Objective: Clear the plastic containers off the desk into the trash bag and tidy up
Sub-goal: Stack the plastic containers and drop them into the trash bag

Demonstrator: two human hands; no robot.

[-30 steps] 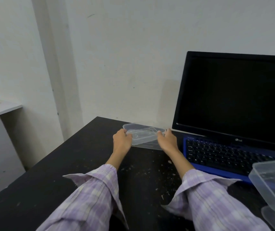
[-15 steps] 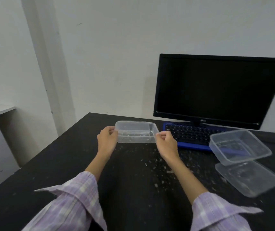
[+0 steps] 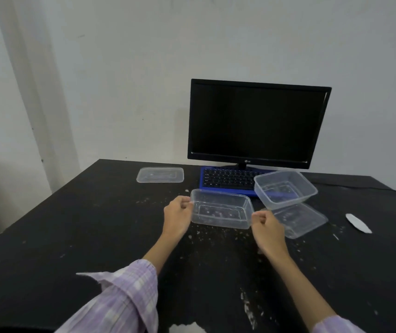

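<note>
Left hand (image 3: 177,213) and right hand (image 3: 266,228) pinch opposite ends of the clear plastic container (image 3: 221,209), near the blue keyboard (image 3: 225,180).

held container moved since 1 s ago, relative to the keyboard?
Yes. The held container was at the desk's back edge, left of the keyboard; now both hands hold it nearer the person, in front of the keyboard's left end.

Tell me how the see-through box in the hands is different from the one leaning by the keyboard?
The held box sits level, gripped by the left hand and right hand. The leaning box tilts, untouched, on a flat clear piece. Both are clear, open and rectangular.
</note>
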